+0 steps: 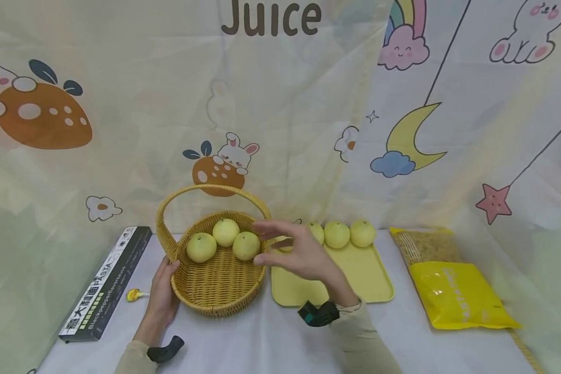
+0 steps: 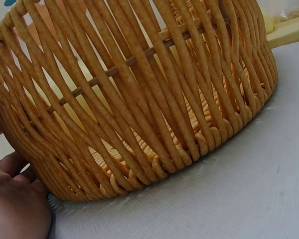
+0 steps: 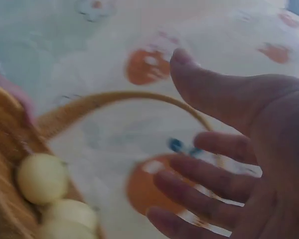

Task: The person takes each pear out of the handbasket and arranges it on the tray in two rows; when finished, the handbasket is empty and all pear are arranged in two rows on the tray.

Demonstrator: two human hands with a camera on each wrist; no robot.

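Note:
A woven wicker basket (image 1: 219, 283) with a tall arched handle stands on the table, holding three round yellow-green fruits (image 1: 201, 247) toward its back. At its left side, my left hand (image 1: 162, 293) grips the rim by the foot of the handle. Up close in the left wrist view, the fingers (image 2: 12, 164) lie against the basket's outer weave. My right hand (image 1: 304, 252) hovers at the basket's right rim, fingers spread and nothing in them. Partly behind it, a yellow tray (image 1: 374, 280) bears several more such fruits (image 1: 336, 235) along its back edge.
On the left lies a long black-and-white pasta box (image 1: 105, 285), with a small yellow-wrapped lollipop (image 1: 133, 295) beside it. Yellow pasta bags (image 1: 458, 296) lie to the right of the tray. A printed cloth (image 1: 285, 130) hangs behind the table.

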